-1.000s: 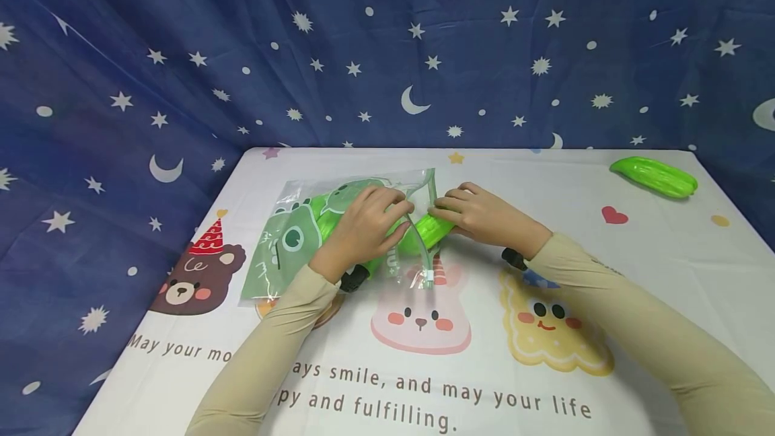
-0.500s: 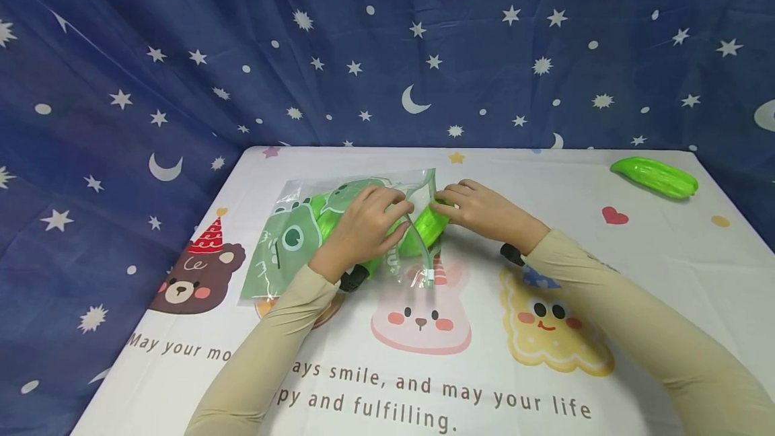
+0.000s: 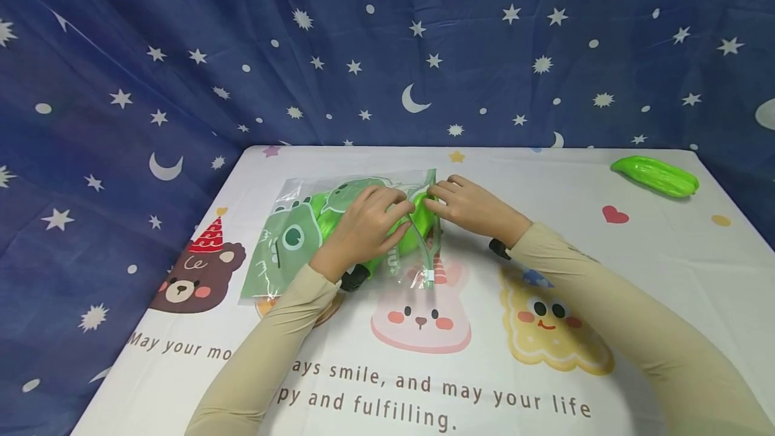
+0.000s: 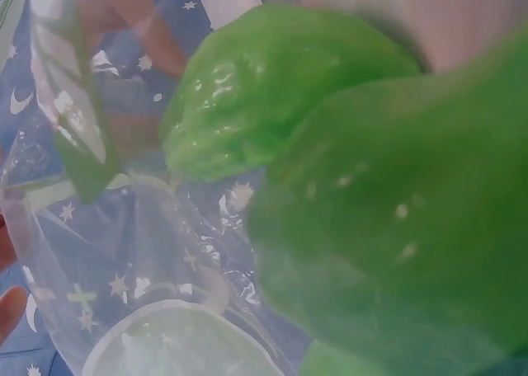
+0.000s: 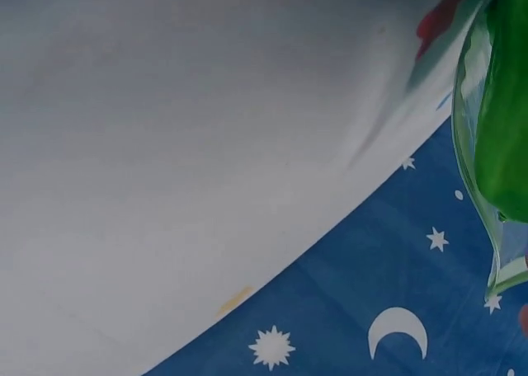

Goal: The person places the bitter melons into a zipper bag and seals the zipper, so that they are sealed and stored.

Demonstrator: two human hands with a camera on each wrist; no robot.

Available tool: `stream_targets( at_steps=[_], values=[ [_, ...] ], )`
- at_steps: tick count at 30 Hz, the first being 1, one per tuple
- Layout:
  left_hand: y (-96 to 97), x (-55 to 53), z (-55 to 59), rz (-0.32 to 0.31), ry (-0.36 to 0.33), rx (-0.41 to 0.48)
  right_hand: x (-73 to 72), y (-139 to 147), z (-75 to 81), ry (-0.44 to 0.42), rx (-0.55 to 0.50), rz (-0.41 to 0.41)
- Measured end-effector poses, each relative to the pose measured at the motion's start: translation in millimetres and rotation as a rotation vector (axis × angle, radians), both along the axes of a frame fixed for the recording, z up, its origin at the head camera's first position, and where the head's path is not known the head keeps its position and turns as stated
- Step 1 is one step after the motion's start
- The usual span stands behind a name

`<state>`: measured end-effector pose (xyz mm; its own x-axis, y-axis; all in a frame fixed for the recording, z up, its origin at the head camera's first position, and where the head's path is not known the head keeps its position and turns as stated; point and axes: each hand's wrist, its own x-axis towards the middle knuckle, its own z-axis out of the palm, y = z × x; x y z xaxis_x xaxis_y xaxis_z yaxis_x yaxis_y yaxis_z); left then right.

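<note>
Head view: A person in beige sleeves [image 3: 260,355] works with both hands at the open mouth of a clear zip bag [image 3: 266,274] bearing a green dinosaur print [image 3: 293,239].
Left hand [image 3: 363,221]: Its fingers curl at the lifted near lip of the bag, holding it.
Right hand [image 3: 478,210]: Bent fingers sit close together at the far side of the mouth, by the end of a green gourd [image 3: 426,219]; whether they grip gourd or lip, one cannot tell.
Gourd at the mouth: Most of it lies inside the bag, its right end at the opening.
Left wrist view: A second gourd [image 4: 388,227], glossy and large in frame, overlaps the first.
Loose gourd [image 3: 656,177]: Lies at the table's far right, well apart from the bag.
Tablecloth [image 3: 533,207]: White, with cartoon figures and brown lettering [image 3: 363,385].
Backdrop [image 3: 508,73]: Navy cloth, starry.
</note>
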<state>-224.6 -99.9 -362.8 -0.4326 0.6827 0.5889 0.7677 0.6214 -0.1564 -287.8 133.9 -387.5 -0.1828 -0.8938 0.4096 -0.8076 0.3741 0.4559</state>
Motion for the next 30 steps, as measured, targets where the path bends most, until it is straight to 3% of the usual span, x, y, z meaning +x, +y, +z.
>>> stream_targets(
  at_steps=[10, 21, 30],
  values=[
    [0.0, -2.0, -2.2, -0.008, 0.006, 0.005, -1.5, 1.0, -5.6, -0.028, -0.010, 0.012],
    [-0.6, -2.7, -3.3, -0.001, 0.002, -0.002, -1.7, 12.2, -8.4, -0.147, 0.056, -0.117],
    [-0.2, -3.0, -4.3, -0.004, 0.006, 0.002, 3.2, 21.9, -4.6, -0.179, 0.043, -0.167]
  ],
)
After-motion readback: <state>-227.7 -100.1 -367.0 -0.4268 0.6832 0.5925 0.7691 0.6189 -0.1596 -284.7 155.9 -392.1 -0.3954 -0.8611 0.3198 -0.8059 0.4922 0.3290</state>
